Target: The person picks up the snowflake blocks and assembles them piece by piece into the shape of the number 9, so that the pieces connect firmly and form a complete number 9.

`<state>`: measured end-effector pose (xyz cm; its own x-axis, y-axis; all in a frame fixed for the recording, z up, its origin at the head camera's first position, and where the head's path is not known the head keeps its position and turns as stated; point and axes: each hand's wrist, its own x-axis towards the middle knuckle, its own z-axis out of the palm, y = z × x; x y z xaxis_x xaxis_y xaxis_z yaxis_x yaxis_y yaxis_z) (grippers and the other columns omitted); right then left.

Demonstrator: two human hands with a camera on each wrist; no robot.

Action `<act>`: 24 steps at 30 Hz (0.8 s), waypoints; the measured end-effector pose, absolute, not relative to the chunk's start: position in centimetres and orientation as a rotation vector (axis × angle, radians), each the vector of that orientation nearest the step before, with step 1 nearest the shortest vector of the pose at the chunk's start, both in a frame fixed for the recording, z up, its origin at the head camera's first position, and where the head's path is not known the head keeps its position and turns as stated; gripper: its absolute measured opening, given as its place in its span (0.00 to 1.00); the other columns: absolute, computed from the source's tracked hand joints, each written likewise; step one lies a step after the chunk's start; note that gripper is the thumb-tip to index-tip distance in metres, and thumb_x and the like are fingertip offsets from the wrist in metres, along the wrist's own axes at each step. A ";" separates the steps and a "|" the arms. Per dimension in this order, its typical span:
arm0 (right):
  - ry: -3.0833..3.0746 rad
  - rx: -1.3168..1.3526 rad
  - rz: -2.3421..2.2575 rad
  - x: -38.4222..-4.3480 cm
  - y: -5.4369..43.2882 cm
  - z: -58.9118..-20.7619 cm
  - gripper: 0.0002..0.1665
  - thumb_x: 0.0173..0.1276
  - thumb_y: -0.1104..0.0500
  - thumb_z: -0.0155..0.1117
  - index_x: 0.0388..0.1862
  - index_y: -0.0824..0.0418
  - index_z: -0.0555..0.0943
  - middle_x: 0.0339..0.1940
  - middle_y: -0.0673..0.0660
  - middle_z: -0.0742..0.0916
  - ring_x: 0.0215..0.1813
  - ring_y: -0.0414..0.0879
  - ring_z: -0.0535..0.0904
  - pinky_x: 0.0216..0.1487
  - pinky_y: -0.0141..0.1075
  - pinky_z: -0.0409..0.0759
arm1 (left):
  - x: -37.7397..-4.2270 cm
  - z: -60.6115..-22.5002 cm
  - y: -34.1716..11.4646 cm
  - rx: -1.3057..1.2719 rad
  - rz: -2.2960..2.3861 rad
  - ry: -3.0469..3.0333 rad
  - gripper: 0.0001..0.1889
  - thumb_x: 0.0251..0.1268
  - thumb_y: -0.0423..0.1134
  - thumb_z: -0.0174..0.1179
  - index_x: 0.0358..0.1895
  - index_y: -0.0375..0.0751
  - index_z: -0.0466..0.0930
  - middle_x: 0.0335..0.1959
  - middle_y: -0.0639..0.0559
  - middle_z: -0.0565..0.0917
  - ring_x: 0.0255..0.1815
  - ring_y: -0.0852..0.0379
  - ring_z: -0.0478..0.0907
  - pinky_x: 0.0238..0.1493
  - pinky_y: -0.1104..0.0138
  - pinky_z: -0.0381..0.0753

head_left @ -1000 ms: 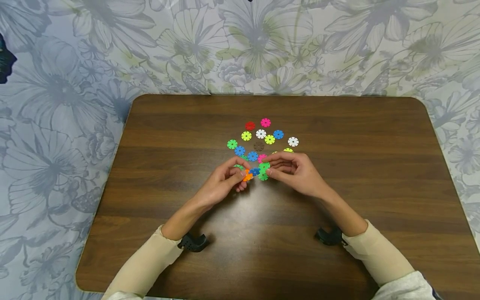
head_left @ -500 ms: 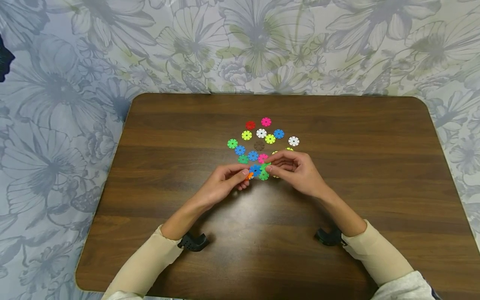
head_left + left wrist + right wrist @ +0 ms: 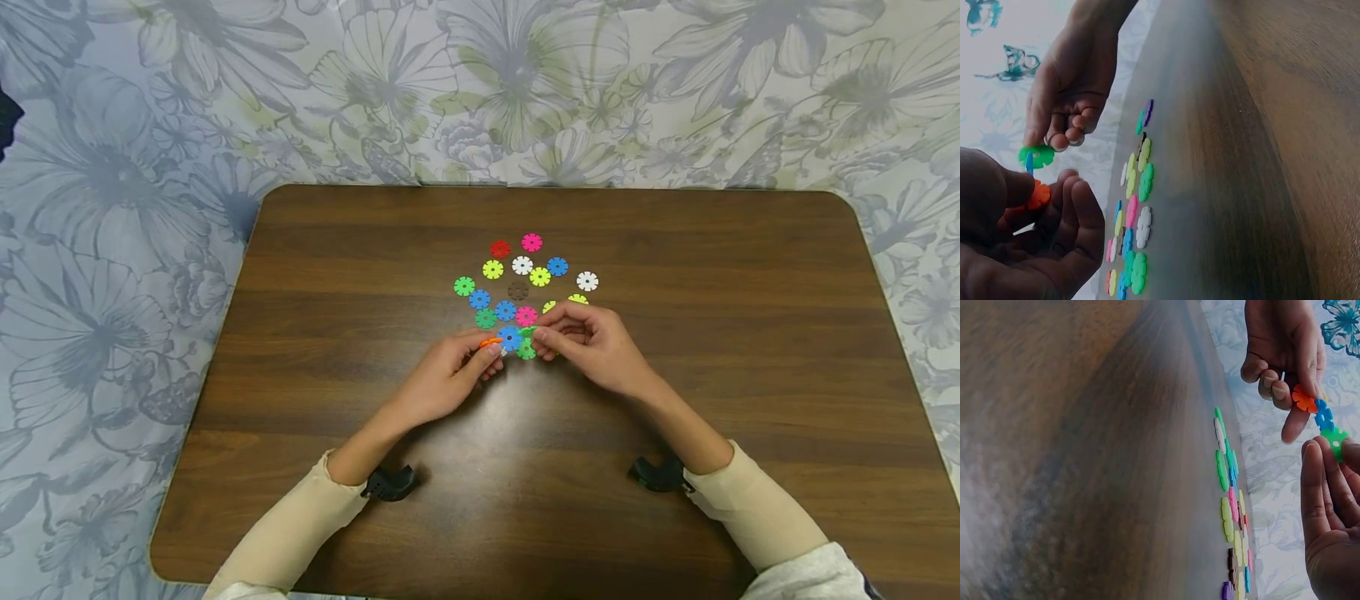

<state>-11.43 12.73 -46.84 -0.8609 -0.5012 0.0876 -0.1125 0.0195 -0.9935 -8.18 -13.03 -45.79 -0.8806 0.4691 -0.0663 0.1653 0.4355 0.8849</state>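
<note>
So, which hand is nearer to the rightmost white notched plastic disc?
The right hand, just short of the white disc; the left hand is farther off, to its left.

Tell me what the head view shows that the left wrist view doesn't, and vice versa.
Head only: the black wrist devices and cream sleeves.
Left wrist only: a purple disc.
Both: the left hand pinching an orange disc, the right hand pinching a green disc, and a blue disc between those two.
</note>
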 end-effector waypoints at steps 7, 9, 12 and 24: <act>2.159 -0.703 -1.841 -11.3 12.4 -46.7 0.05 0.71 0.63 0.67 0.43 0.56 0.83 0.33 0.60 0.89 0.34 0.60 0.85 0.35 0.46 0.87 | -7.9 -45.5 -12.9 0.482 1.527 2.420 0.11 0.81 0.44 0.50 0.56 0.46 0.76 0.38 0.44 0.86 0.36 0.51 0.84 0.41 0.60 0.86; 2.229 -0.720 -1.818 -11.1 12.2 -46.3 0.06 0.69 0.65 0.68 0.43 0.57 0.84 0.34 0.60 0.88 0.34 0.57 0.85 0.35 0.41 0.86 | -7.8 -45.3 -12.9 0.471 1.581 2.425 0.08 0.79 0.43 0.52 0.53 0.47 0.75 0.37 0.43 0.88 0.35 0.46 0.85 0.39 0.59 0.86; 2.307 -0.728 -1.814 -10.8 12.1 -45.3 0.07 0.67 0.69 0.69 0.42 0.61 0.85 0.35 0.61 0.88 0.33 0.51 0.84 0.34 0.34 0.83 | -7.8 -45.1 -12.9 0.484 1.575 2.493 0.04 0.77 0.43 0.55 0.46 0.48 0.76 0.36 0.46 0.89 0.33 0.46 0.86 0.35 0.61 0.85; 2.324 -0.769 -1.889 -10.4 11.7 -44.1 0.09 0.63 0.74 0.70 0.42 0.68 0.84 0.36 0.60 0.89 0.36 0.59 0.86 0.42 0.36 0.87 | -7.9 -45.1 -13.1 0.537 1.520 2.708 0.05 0.73 0.47 0.61 0.38 0.53 0.80 0.34 0.61 0.81 0.32 0.58 0.81 0.40 0.62 0.86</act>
<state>-10.40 11.74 -44.14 -0.8751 -0.4043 0.2660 -0.3430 0.1305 -0.9302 -7.94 -13.09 -45.07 -0.9419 0.2879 0.1727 0.2974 0.4767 0.8272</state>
